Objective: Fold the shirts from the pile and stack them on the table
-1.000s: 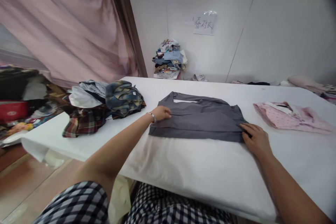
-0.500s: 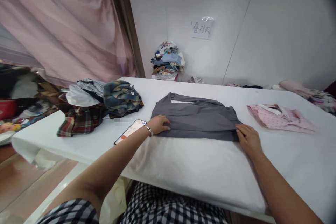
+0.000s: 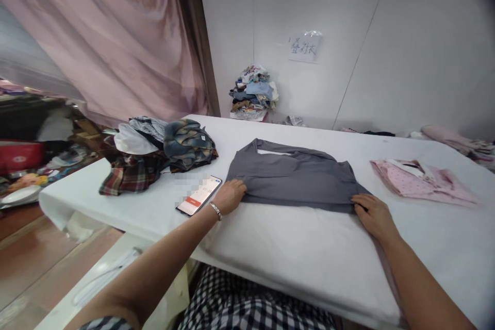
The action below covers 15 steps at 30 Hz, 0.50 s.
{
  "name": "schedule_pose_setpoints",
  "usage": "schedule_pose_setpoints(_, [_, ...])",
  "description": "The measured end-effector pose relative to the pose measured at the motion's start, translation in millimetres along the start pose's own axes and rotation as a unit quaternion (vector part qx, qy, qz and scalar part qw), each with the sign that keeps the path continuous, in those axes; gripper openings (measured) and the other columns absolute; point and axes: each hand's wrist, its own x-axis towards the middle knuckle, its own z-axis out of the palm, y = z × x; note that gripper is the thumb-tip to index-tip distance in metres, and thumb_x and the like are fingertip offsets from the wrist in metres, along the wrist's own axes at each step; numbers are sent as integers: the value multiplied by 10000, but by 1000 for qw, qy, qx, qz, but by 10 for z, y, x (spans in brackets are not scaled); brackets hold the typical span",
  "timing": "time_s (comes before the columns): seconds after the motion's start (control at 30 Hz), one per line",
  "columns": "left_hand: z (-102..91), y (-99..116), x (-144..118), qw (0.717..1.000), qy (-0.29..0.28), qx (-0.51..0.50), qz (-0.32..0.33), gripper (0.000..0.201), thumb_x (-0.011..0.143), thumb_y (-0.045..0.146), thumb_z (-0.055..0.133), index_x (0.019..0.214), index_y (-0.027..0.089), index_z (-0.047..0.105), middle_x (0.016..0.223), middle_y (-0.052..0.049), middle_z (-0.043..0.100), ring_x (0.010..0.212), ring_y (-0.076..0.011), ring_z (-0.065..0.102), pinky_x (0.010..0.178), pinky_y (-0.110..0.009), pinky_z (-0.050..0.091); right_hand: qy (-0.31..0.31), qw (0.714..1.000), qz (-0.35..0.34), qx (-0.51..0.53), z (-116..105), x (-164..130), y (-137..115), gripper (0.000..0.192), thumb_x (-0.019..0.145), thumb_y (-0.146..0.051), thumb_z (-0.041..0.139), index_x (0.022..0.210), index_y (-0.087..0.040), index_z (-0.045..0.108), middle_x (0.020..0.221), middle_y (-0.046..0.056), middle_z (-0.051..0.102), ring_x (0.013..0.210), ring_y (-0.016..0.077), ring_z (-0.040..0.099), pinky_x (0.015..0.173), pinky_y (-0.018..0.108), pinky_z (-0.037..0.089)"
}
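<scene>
A dark grey shirt [image 3: 294,178] lies on the white-covered table [image 3: 294,247], folded into a wide, low shape with a loop of fabric at its far edge. My left hand [image 3: 231,196], with a bracelet on the wrist, has its fingers closed at the shirt's near left corner. At the near right corner, my right hand [image 3: 374,214] pinches the cloth between thumb and fingers, and a bit of grey fabric sticks out past it. Just left of my left hand lies a phone [image 3: 199,196] with its screen lit.
A folded pink dotted shirt [image 3: 421,180] lies to the right. On the left are heaped clothes, among them a plaid shirt [image 3: 189,144] and a red checked one [image 3: 131,172]. Behind the table stands a clothes pile [image 3: 253,93] by the wall, which bears a paper sign [image 3: 305,47].
The view has shifted slightly left. My left hand has slid a little outward at the shirt's near left corner. My right hand stays at the right corner, where some grey fabric now sticks out.
</scene>
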Motion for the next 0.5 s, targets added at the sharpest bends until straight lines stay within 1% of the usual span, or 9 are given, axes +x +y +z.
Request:
schedule_pose_setpoints(0.03, [9,3,-38,1000,0,-3,3,219,913,192,428,862,158,638,884,-81,634,855,-202,572,772,-328,451,-14,1000,1,-7,4,-3,2,286,786,-269,459,817,-200,735,916,61,742,942,268,654,898,458,507])
schedule_pose_setpoints(0.1, [18,-9,-98,1000,3,-20,12,192,902,253,487,968,160,641,969,-86,643,905,-208,579,810,-336,462,-22,999,11,-21,-9,-6,-15,309,777,-261,443,828,-202,742,948,59,742,981,277,646,933,478,484])
schedule_pose_setpoints(0.17, [16,-40,-146,999,3,-45,23,279,865,315,564,1097,169,619,1076,-92,638,976,-225,579,861,-358,467,-23,999,15,-27,-49,-17,-48,341,778,-269,439,916,-203,743,1035,58,727,1058,286,619,976,499,450])
schedule_pose_setpoints(0.23, [9,-82,-189,997,-2,-68,34,362,834,322,603,1164,173,599,1153,-99,624,1023,-239,575,894,-377,467,-42,999,7,-17,-97,-45,-77,387,773,-274,448,1039,-213,723,1154,56,687,1158,293,568,1011,515,418])
schedule_pose_setpoints(0.3, [5,-119,-224,996,-5,-79,44,341,837,269,581,1164,176,606,1172,-98,621,1039,-234,574,913,-375,465,-87,996,1,-1,-128,-85,-86,440,751,-263,464,1124,-221,694,1228,55,651,1210,297,534,1020,524,410])
schedule_pose_setpoints(0.37, [8,-137,-236,996,-6,-78,50,324,844,176,521,1154,179,614,1167,-94,625,1040,-220,574,921,-360,461,-133,991,7,13,-126,-123,-77,480,725,-234,474,1158,-220,680,1255,61,635,1211,296,537,1012,521,422])
schedule_pose_setpoints(0.4, [12,-135,-230,996,-9,-70,48,342,837,123,489,1148,178,618,1160,-93,628,1035,-215,575,916,-355,461,-147,989,13,17,-112,-135,-68,491,719,-219,473,1166,-217,676,1259,64,632,1205,292,543,1009,514,428])
schedule_pose_setpoints(0.43, [17,-125,-214,997,-14,-57,44,367,825,78,460,1140,176,622,1150,-95,630,1027,-214,575,904,-351,461,-152,988,18,20,-92,-140,-58,498,718,-203,469,1172,-216,672,1262,66,630,1203,285,546,1010,505,431])
schedule_pose_setpoints(0.5, [29,-87,-156,999,-28,-27,28,400,805,22,421,1111,167,634,1117,-105,635,1002,-222,574,865,-353,462,-139,990,24,20,-44,-124,-45,502,721,-173,457,1172,-218,671,1252,68,636,1197,269,552,1015,491,433])
